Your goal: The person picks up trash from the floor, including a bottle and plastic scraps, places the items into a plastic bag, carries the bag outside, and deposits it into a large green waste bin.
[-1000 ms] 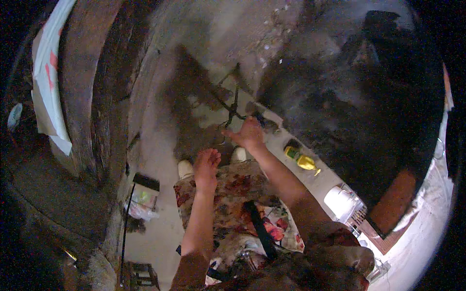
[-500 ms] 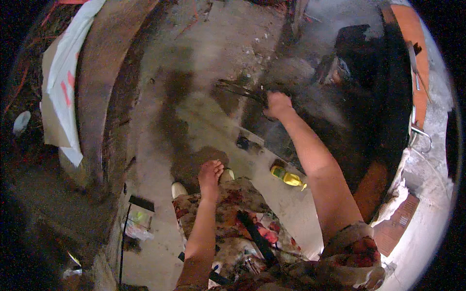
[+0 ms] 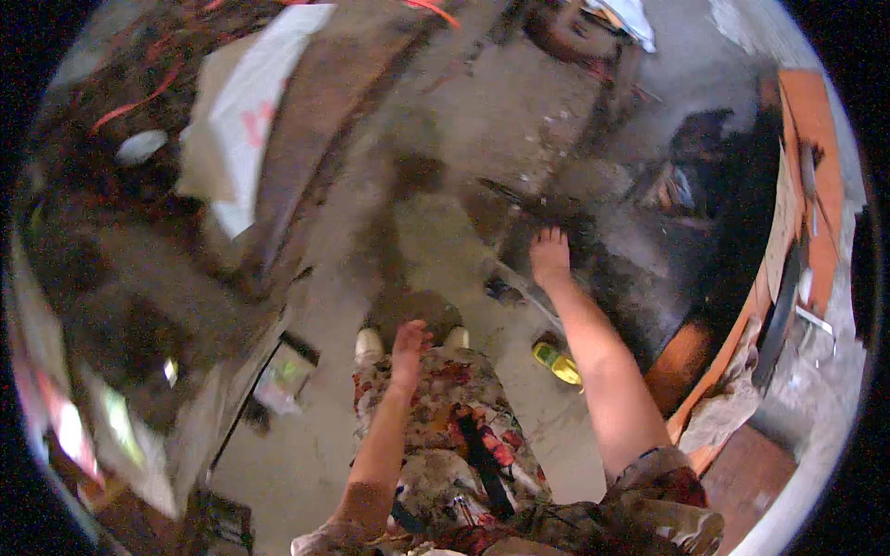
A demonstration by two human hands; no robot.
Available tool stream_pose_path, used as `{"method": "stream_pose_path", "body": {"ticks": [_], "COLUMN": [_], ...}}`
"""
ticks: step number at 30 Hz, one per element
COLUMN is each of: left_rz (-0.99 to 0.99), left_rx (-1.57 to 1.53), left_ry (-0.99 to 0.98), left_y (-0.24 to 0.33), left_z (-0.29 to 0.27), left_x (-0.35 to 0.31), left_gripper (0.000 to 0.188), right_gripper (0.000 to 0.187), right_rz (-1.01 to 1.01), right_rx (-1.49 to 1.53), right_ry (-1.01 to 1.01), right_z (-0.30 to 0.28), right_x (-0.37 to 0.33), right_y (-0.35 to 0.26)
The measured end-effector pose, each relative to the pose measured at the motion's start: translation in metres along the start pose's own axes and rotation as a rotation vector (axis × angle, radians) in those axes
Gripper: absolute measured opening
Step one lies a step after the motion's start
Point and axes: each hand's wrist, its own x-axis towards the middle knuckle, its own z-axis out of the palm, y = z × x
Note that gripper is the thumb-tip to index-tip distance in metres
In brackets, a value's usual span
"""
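My right hand (image 3: pixel 551 255) reaches over the dark, sooty patch of ground on the right, fingers stretched out and holding nothing. Just beyond its fingertips lies a long dark metal tool (image 3: pixel 502 192), perhaps tongs, blurred against the ground. My left hand (image 3: pixel 408 350) hangs in front of my patterned apron (image 3: pixel 436 389), above my shoes, with its fingers loose and nothing visible in them. A yellow and green bottle (image 3: pixel 556 363) lies on the floor beside my right forearm. Close to it sits a small black object (image 3: pixel 503 291) whose kind I cannot make out.
To the left, a white sheet (image 3: pixel 243 125) with red marks lies by a brown curved board (image 3: pixel 320 102) and a heap of dark brush (image 3: pixel 102 195). An orange panel (image 3: pixel 816 185) edges the right side. A clear plastic bag (image 3: pixel 283 385) rests at lower left.
My right hand has let go of the dark tool, drawn back a little and spread its fingers. The view has shifted, so the surroundings sit differently; my left hand stays near the apron.
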Motion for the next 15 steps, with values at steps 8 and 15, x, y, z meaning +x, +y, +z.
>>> {"method": "stream_pose_path", "body": {"ticks": [8,15], "left_rz": [-0.044,0.193], "left_rx": [0.181,0.593], "left_ry": [0.022,0.162], "left_y": [0.12,0.144], "left_z": [0.035,-0.05], "left_x": [-0.154,-0.236], "left_gripper": [0.024,0.029], "right_gripper": [0.049,0.03], "right_rz": [-0.513,-0.706], "right_rx": [0.685,0.718], "right_ry": [-0.328,-0.062], "right_z": [-0.076,-0.211], "right_x": [-0.146,-0.254], "right_y": [-0.177,-0.132]}}
